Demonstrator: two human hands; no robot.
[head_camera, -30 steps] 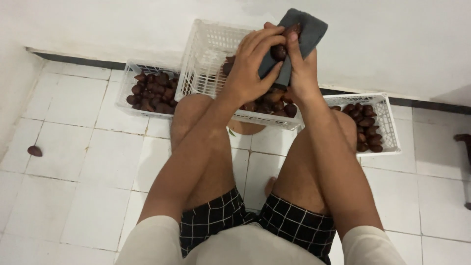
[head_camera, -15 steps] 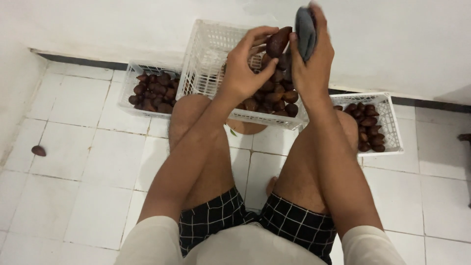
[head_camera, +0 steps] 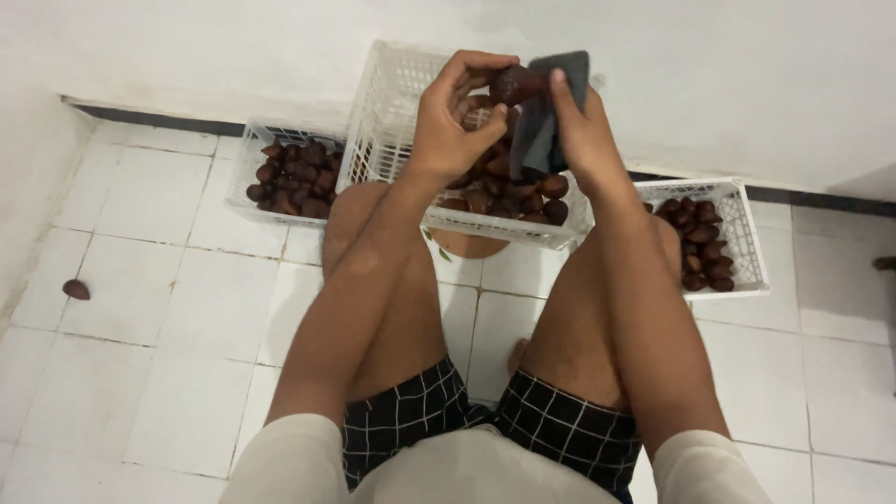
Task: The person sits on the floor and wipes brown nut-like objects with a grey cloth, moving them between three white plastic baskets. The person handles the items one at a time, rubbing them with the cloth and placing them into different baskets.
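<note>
My left hand (head_camera: 448, 126) is raised over the big white crate (head_camera: 383, 112), its fingers (head_camera: 476, 70) curled closed around a dark brown scaly fruit (head_camera: 516, 84), pinching it by its near end. My right hand (head_camera: 579, 131) is up beside it, fingers closed on a dark grey cloth (head_camera: 551, 107) that is pressed against the fruit's right side, with the thumb on the cloth's front face. The fruit sits between both hands, above the pile of like fruit (head_camera: 513, 191) in the big crate, which stands on the tiled floor (head_camera: 168, 308) against the far wall, right in front of my knees.

A smaller white basket (head_camera: 257, 154) holding more of the fruit sits on the floor to the left of the big crate, near the wall. Another white basket (head_camera: 747, 233), also with fruit in it, lies to the right, partly behind my right forearm. One loose fruit (head_camera: 76, 289) rests alone on the tiles near the left edge of the floor, well apart from the baskets.
</note>
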